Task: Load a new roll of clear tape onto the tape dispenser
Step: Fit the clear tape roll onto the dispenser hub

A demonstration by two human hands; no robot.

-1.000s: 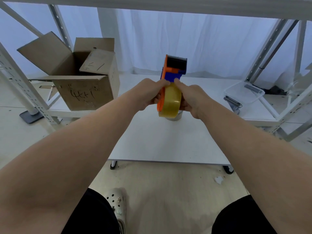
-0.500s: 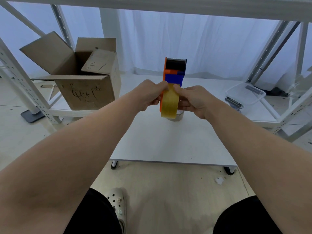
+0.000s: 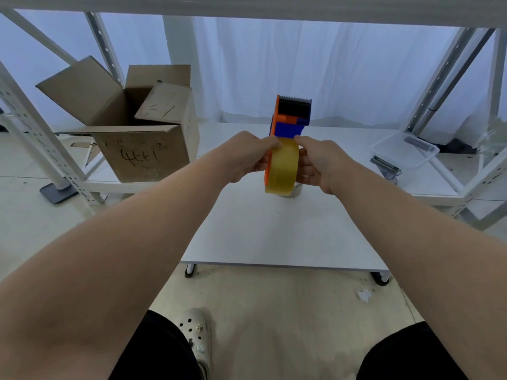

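At the centre of the frame, held up above the white table (image 3: 274, 237), the tape dispenser (image 3: 291, 116) stands with its toothed blade uppermost; the roll of tape (image 3: 282, 167) sits against its orange side plate, seemingly on the hub; the left hand (image 3: 247, 157) is closed on the dispenser's left side and the right hand (image 3: 315, 165) on the roll's right face, thumbs meeting at the top of the roll. The step looks like seating the roll and finding its free end; best press squarely, then peel the end towards the blade, keeping it straight. The cardboard box (image 3: 140, 149), upper left, bears scrawled marks I cannot read; no brand shows.
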